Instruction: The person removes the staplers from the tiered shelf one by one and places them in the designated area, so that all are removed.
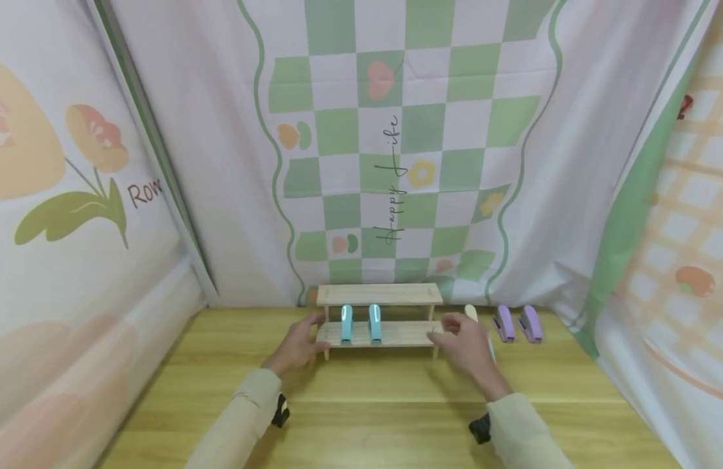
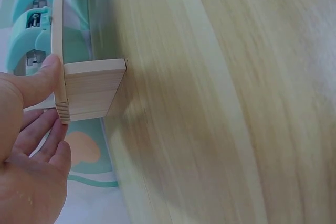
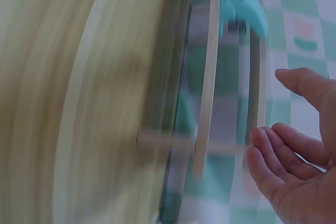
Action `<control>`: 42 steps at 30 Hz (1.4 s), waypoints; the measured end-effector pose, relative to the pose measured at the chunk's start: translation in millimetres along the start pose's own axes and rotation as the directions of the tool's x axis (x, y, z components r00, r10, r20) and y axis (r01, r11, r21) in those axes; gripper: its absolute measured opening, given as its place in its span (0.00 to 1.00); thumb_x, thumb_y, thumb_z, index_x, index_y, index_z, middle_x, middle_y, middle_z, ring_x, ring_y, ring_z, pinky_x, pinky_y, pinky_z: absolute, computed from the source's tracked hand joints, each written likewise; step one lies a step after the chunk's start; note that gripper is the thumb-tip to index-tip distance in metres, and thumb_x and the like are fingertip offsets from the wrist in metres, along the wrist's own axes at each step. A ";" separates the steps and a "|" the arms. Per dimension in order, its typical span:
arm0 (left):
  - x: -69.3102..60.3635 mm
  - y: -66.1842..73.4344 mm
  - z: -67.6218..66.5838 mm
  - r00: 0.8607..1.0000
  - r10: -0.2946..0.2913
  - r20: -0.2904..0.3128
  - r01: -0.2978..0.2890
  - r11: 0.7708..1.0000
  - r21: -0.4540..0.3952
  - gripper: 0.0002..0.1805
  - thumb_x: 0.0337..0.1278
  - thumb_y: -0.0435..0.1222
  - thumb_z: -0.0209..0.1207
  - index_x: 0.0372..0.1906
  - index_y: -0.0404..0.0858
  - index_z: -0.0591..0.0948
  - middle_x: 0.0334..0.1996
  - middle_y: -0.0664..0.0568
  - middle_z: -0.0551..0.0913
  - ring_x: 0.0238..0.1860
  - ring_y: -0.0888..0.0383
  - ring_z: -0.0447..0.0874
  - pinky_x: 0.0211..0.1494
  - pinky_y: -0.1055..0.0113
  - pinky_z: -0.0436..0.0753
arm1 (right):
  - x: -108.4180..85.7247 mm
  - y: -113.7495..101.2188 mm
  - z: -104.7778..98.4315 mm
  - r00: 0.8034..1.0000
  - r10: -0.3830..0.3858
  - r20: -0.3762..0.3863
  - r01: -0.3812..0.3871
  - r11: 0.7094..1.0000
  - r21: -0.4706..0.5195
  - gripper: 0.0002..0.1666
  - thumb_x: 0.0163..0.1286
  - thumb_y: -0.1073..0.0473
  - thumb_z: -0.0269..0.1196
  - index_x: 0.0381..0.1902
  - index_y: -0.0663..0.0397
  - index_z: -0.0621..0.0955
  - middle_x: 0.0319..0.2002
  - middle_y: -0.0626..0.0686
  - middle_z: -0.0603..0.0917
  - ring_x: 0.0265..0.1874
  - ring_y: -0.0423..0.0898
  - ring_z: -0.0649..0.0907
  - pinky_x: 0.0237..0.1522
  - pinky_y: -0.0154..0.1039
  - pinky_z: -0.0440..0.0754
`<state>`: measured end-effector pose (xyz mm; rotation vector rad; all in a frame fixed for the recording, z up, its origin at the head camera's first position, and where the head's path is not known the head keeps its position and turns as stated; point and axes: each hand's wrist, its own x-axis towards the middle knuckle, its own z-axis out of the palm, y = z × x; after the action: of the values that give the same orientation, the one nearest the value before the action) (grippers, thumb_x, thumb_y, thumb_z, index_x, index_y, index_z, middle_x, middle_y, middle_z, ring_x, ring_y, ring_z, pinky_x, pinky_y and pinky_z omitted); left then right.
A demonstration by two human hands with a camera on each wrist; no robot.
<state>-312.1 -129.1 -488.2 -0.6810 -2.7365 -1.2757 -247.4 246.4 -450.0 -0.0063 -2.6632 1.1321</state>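
Observation:
A two-tier wooden rack stands near the back of the table, two turquoise staplers upright on its lower shelf. At the rack's left end my left hand holds the lower shelf, its thumb on the board and its fingers at the board's end. My right hand is by the right end; in the right wrist view its thumb stands apart from the rack and its fingers are extended beside the upper board. Whether those fingertips touch the board I cannot tell.
Right of the rack, a cream stapler is partly hidden behind my right hand. Farther right two purple staplers stand on the wooden table. Printed curtains enclose the table at the back and both sides.

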 end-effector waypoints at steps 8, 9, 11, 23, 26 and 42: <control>1.1 -1.8 1.1 1.000 -0.003 -0.015 0.003 1.000 0.012 0.36 0.60 0.31 0.72 0.72 0.29 0.73 0.69 0.33 0.78 0.72 0.34 0.75 0.79 0.38 0.73 | 12.8 -52.1 63.1 0.999 -0.050 0.023 0.046 0.989 0.139 0.32 0.65 0.52 0.76 0.61 0.65 0.83 0.56 0.66 0.88 0.58 0.63 0.87 0.61 0.58 0.88; 1.2 -1.8 1.3 1.000 -0.008 -0.017 0.008 1.000 0.013 0.36 0.60 0.31 0.72 0.72 0.29 0.73 0.69 0.33 0.78 0.72 0.34 0.75 0.79 0.38 0.73 | 13.4 -58.0 69.2 0.999 -0.047 0.016 0.044 0.987 0.154 0.31 0.65 0.53 0.76 0.60 0.65 0.83 0.55 0.66 0.89 0.57 0.63 0.87 0.60 0.57 0.88; 1.6 -1.5 1.4 1.000 -0.011 -0.022 0.011 1.000 0.011 0.36 0.60 0.31 0.72 0.72 0.28 0.73 0.69 0.33 0.78 0.72 0.34 0.75 0.79 0.38 0.73 | 15.4 -66.8 80.7 0.999 -0.042 -0.006 0.043 0.984 0.172 0.31 0.64 0.54 0.77 0.59 0.66 0.84 0.53 0.66 0.89 0.55 0.62 0.88 0.57 0.57 0.90; 0.8 0.0 1.4 1.000 0.002 -0.019 -0.002 1.000 0.004 0.37 0.60 0.31 0.73 0.72 0.27 0.72 0.69 0.32 0.78 0.72 0.33 0.75 0.78 0.38 0.73 | 23.4 -74.0 114.2 0.990 0.036 -0.133 -0.011 0.982 0.188 0.22 0.60 0.59 0.78 0.48 0.65 0.86 0.42 0.61 0.92 0.40 0.53 0.91 0.40 0.43 0.94; 1.0 0.5 1.0 1.000 0.006 -0.028 -0.006 1.000 0.000 0.36 0.59 0.31 0.73 0.72 0.27 0.72 0.69 0.32 0.78 0.72 0.33 0.75 0.78 0.37 0.73 | 24.5 -74.9 113.9 0.990 0.048 -0.130 -0.020 0.978 0.209 0.20 0.60 0.59 0.77 0.47 0.64 0.86 0.40 0.61 0.92 0.38 0.52 0.91 0.37 0.42 0.94; -0.7 2.0 -0.3 0.999 -0.030 -0.015 0.029 0.999 -0.013 0.37 0.62 0.31 0.71 0.74 0.31 0.71 0.71 0.34 0.77 0.74 0.34 0.73 0.80 0.38 0.71 | 6.8 -27.7 57.7 0.985 0.048 -0.165 -0.016 0.982 0.189 0.21 0.57 0.62 0.77 0.48 0.63 0.86 0.41 0.60 0.91 0.39 0.51 0.88 0.42 0.37 0.92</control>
<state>-310.6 -128.4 -486.7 -0.6319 -2.7392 -1.2995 -264.5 186.8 -467.4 -0.1079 -2.4085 1.3252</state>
